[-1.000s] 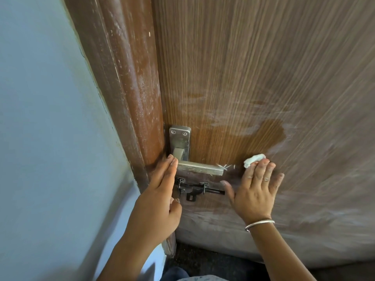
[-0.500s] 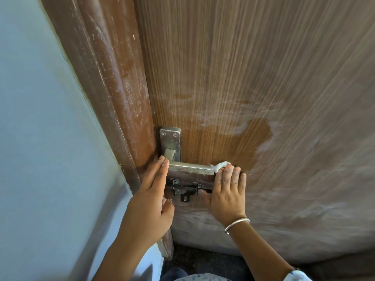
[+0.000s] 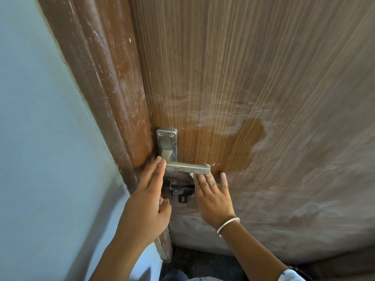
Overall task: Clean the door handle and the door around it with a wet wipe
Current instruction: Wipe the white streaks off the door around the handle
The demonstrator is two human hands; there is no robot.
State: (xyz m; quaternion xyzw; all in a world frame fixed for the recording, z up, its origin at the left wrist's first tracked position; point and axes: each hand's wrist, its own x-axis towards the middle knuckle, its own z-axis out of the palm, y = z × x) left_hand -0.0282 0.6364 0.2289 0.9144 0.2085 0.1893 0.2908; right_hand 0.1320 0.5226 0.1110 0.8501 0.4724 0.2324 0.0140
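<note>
wet wipe (image 3: 191,175) beneath door handle (image 3: 187,167), at right hand (image 3: 213,196) fingertips

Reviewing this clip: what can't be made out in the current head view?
All in the head view:
- Wet wipe: only a white scrap shows; the right hand and the door handle cover the rest.
- Black latch: its ends sit behind the left hand and the right hand.
- Door: cut off by the top and right frame edges; lower right part blurred.
</note>
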